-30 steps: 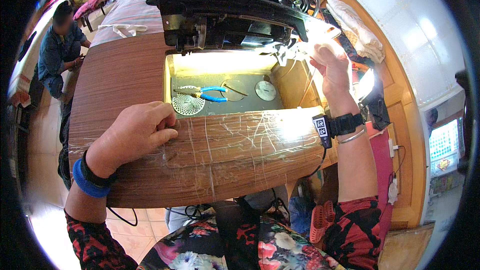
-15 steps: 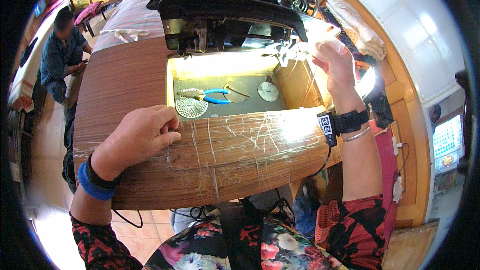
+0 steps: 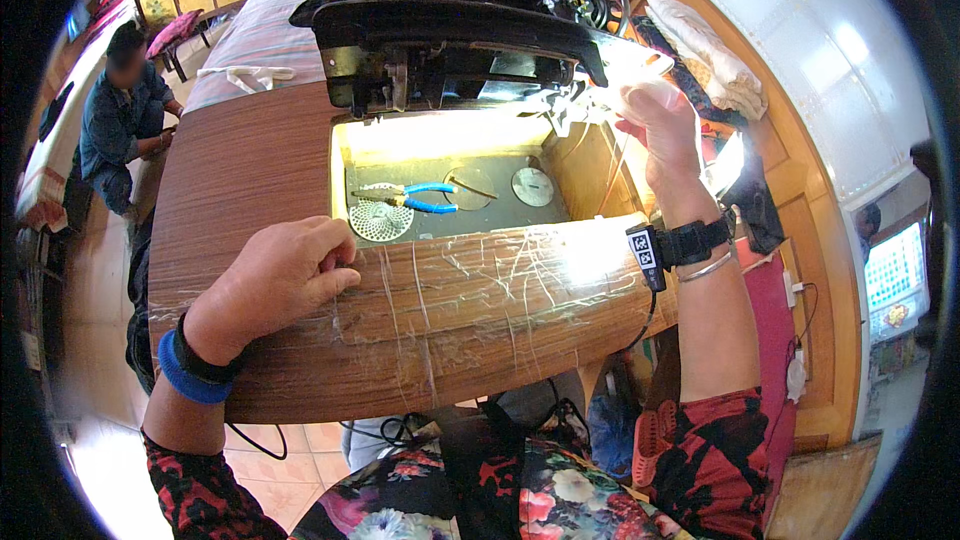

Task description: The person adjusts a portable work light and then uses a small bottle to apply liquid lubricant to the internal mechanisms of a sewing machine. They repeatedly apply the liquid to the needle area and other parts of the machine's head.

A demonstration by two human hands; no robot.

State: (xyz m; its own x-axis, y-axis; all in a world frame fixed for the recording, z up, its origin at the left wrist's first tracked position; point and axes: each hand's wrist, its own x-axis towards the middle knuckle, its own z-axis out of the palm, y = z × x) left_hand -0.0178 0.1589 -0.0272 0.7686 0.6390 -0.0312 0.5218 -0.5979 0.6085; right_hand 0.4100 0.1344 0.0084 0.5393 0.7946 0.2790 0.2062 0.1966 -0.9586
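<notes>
A black sewing machine (image 3: 455,35) is tipped back on its hinges, its underside toward me, above an opening in a brown wooden table (image 3: 250,155). My right hand (image 3: 660,125) is at the right end of the underside. Its fingers are closed, but glare washes out what they hold. My left hand (image 3: 285,275) rests on the tabletop by the opening's near left corner, fingers curled and thumb alongside; the fingertips are hidden. In the box below lie blue-handled pliers (image 3: 430,197), a white perforated disc (image 3: 380,222) and a round metal plate (image 3: 532,187).
Clear, wrinkled film covers the table's front. A bed with a striped sheet (image 3: 285,0) stands behind, with a white strap (image 3: 245,74) at its edge. Another person (image 3: 125,130) sits at the left. Folded bedding (image 3: 705,65) is at the right. Black cables (image 3: 395,430) hang below.
The view has shifted slightly. My right hand has moved a little lower at the machine's right end. My left hand stays in place on the table.
</notes>
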